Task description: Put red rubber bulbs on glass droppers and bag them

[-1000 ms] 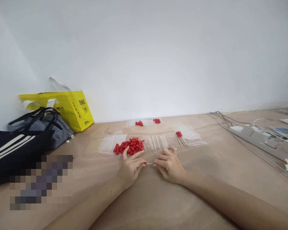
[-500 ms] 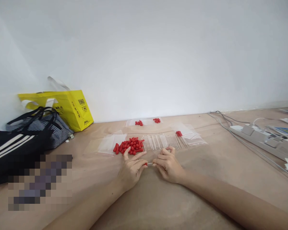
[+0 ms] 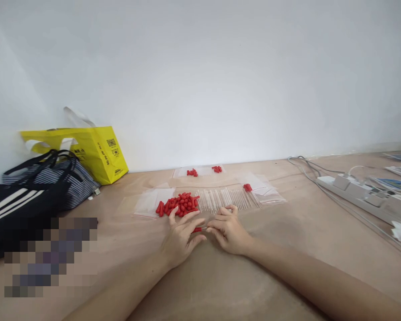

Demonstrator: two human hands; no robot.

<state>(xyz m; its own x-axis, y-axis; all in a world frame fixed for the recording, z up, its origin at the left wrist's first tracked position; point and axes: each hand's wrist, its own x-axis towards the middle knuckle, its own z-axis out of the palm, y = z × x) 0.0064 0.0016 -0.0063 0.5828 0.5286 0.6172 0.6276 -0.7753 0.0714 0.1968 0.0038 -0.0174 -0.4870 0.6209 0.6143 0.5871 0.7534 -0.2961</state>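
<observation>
My right hand pinches a thin white stick whose left end carries a red piece. Around that red piece my left hand has its thumb and fingers spread apart. Just beyond my left hand lies a pile of red pieces. To the right of the pile runs a row of white sticks. Several sticks with red tips lie at the row's right end.
Clear plastic bags lie left of the pile, and others at right. Farther back are small red clusters. A yellow bag and black bag stand left; a power strip lies right.
The fingers of my left hand have parted from their pinch, leaving more of the red piece in view. My right hand still holds the stick. The view has shifted slightly.
</observation>
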